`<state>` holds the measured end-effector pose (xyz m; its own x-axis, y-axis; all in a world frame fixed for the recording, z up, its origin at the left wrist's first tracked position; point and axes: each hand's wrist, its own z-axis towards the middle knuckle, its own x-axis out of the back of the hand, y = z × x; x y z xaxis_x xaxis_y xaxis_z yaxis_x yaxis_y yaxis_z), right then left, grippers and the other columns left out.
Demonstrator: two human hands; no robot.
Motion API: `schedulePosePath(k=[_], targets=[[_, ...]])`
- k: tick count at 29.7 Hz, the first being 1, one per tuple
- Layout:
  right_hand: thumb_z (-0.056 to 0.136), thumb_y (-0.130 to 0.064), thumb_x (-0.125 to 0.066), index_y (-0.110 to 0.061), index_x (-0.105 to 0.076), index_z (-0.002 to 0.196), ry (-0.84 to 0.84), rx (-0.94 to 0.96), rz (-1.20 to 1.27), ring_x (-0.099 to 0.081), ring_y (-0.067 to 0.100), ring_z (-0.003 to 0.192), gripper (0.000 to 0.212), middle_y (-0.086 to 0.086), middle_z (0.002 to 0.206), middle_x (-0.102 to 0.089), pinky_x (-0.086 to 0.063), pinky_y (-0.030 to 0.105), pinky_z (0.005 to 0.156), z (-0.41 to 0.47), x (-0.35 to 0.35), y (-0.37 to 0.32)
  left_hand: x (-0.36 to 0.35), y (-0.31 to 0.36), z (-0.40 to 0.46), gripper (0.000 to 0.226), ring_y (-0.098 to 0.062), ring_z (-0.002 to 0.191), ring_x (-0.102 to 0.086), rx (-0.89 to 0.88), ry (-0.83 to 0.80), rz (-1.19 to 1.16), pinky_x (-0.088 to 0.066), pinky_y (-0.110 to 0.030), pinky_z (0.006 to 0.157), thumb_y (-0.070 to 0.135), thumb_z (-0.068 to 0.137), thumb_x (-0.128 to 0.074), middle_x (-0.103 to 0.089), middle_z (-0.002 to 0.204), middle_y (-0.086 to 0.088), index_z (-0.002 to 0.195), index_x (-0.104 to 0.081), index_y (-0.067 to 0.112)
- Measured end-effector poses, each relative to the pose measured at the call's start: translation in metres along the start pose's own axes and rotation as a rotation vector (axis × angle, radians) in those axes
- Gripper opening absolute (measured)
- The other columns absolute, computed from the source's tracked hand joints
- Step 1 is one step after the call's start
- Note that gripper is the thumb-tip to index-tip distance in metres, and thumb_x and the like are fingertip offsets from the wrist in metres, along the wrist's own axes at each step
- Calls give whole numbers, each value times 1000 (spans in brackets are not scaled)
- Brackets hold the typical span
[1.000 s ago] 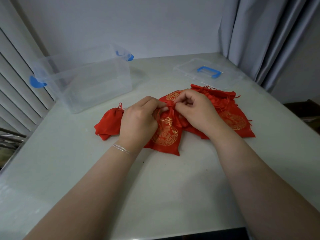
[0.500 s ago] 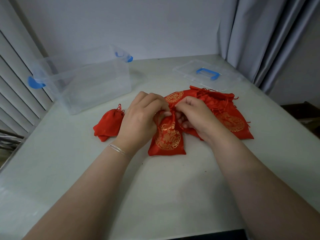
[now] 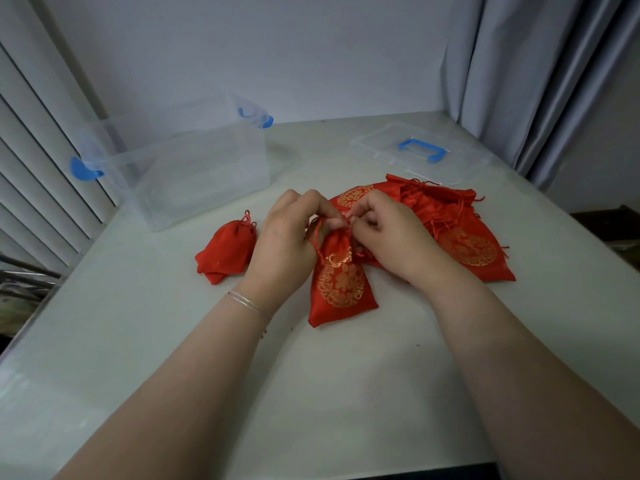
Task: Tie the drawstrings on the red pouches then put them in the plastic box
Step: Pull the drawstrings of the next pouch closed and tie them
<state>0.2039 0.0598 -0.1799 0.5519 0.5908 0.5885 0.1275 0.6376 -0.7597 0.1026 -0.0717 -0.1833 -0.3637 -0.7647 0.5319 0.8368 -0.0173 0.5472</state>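
The left hand [image 3: 284, 244] and right hand [image 3: 391, 237] covered the gathered neck of the red pouch [image 3: 341, 289], so the state of its drawstring [image 3: 317, 233] could not be told. Part of the pile of pouches [image 3: 460, 233] lay hidden behind the right hand.

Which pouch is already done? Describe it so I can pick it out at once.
Start at the clear plastic box on the table's left. Just in front of it, left of the left hand, lies a small red pouch on its own. Unlike the pouch being tied and the flat pile on the right, its neck is cinched and no gold pattern shows.
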Motion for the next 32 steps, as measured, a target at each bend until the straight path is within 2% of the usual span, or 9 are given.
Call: schedulePosePath(k=[3, 6, 10, 15, 20, 24, 27, 29, 32], targets=[[90, -18, -54, -17, -54, 93, -1, 74, -94, -59, 13, 66, 4, -2, 72, -60, -49, 36, 64, -3, -3, -3, 0, 2, 3, 13, 1, 69, -51, 211, 18, -56, -34, -12, 64, 20, 89, -64, -63, 76, 9, 85, -56, 29], [91, -13, -51, -14, -53, 92, -50, 53, 61, -51, 11, 61, 3, -4, 71, -53, -44, 33, 62, -3, -10, -8, -1, 3, 4, 18, 2, 50, -48, 432, 11, -178, -37, -10, 54, 14, 88, -65, -64, 67, 6, 96, -50, 19], [97, -11, -43, -13, -45, 94, -147, 87, 52, -43, -2, 53, 4, -9, 68, -44, -31, 16, 53, -4, -18, -7, -1, -2, 4, 14, -25, 66, -58, 572, 24, -301, -48, -37, 67, 16, 84, -68, -62, 67, -6, 81, -55, 14], [97, -17, -46, -16, -51, 92, -87, 168, -119, -51, 8, 73, 7, -4, 86, -51, -43, 29, 65, -2, -19, -1, 0, -4, 4, 15, -5, 55, -56, 714, -90, -410, -44, -18, 56, 19, 86, -68, -66, 63, 1, 77, -61, 10], [92, -16, -56, -18, -56, 85, -52, 156, 12, -51, 2, 76, 8, -3, 92, -52, -42, 16, 70, -1, -25, 0, 6, -14, 3, 24, -9, 58, -46, 923, -279, -644, -40, -22, 59, 28, 90, -60, -61, 62, 3, 75, -64, 9], [89, -11, -60, -17, -62, 86, 13, 170, 59, -50, -2, 81, 7, -4, 91, -54, -36, 6, 73, 1, -33, 5, 11, -14, 5, 18, -2, 52, -52, 962, -304, -692, -47, -16, 56, 15, 95, -53, -64, 63, 5, 84, -65, 7], [87, -7, -61, -11, -63, 87, 52, 218, 75, -50, -5, 84, 4, -9, 89, -49, -36, 6, 76, 3, -33, 6, 20, -16, 6, 13, -7, 70, -63, 919, -387, -709, -55, -18, 67, 2, 88, -57, -69, 79, -2, 93, -68, 4], [86, -6, -62, -11, -64, 86, 42, 257, 69, -48, -12, 88, 5, -11, 91, -45, -36, 6, 80, 2, -33, 5, 24, -16, 6, 21, -14, 83, -66, 880, -434, -649, -56, -22, 78, 1, 80, -65, -71, 91, -9, 100, -69, 3], [86, -9, -61, -12, -66, 87, 11, 325, 4, -50, 0, 91, 5, -5, 98, -44, -45, 23, 82, 0, -32, 3, 23, -11, 7, 20, -13, 81, -69, 797, -430, -491, -55, -20, 77, 4, 72, -74, -73, 84, -7, 91, -73, 8]])
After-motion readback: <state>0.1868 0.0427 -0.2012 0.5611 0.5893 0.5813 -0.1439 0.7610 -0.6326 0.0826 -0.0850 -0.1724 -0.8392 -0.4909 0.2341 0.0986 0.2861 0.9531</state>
